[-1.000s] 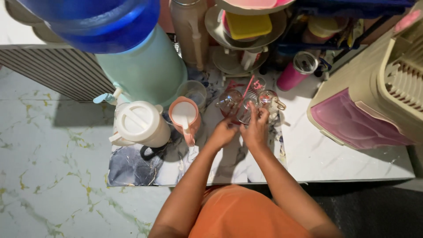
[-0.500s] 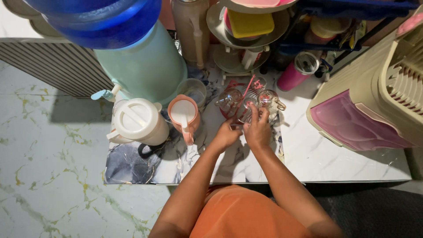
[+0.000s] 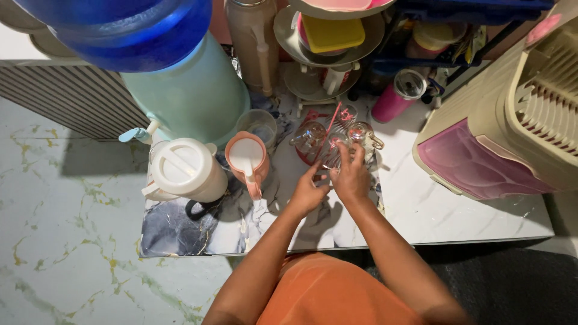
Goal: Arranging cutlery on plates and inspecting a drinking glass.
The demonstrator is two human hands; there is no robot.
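Observation:
A clear glass mug (image 3: 332, 151) stands among other glass mugs on a red wire rack (image 3: 320, 115) on the low marble table (image 3: 421, 210). My right hand (image 3: 351, 176) wraps the near side of that mug, fingers up along the glass. My left hand (image 3: 307, 191) is just left of it, fingers stretched toward the mug's base, touching or nearly touching it. Two more clear mugs, one (image 3: 308, 136) to the left and one (image 3: 361, 133) to the right, stand beside it.
A pink jug (image 3: 248, 159) and a white lidded jug (image 3: 183, 170) stand left of my hands. Behind them is a teal water dispenser (image 3: 189, 96) with a blue bottle. A pink tumbler (image 3: 397, 96) and a beige and pink plastic drawer unit (image 3: 500, 138) are at the right.
My left hand has slipped down and back from the mug, its fingers now stretched out. The right hand stays on the glass. The view shifted slightly.

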